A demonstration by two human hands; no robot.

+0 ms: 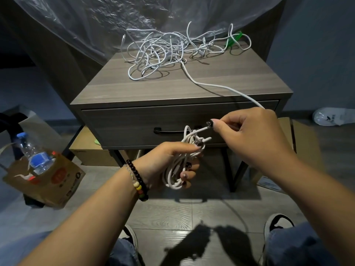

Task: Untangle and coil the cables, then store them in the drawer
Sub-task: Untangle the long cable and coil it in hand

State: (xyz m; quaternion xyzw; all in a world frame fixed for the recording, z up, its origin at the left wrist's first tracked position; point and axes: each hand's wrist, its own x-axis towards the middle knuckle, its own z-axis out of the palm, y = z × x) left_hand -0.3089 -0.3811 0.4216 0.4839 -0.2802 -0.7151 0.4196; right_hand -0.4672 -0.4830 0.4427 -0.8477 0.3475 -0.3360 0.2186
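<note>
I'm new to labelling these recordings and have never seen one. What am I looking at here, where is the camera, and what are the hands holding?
There is no machine: a person wears a wide-angle camera on the head, looking down at their own hands. The left hand grips a partly wound coil of white cable. The right hand pinches that cable's free stretch, which runs up to a tangled heap of white cables on the grey wooden nightstand. Its drawer with a black handle is closed. A plastic water bottle stands in a brown paper bag on the floor.

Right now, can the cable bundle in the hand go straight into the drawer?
No. The drawer is closed, so its front blocks the way. The left hand grips the coil, and the right hand pinches its cable, which runs up to the tangle.
</note>
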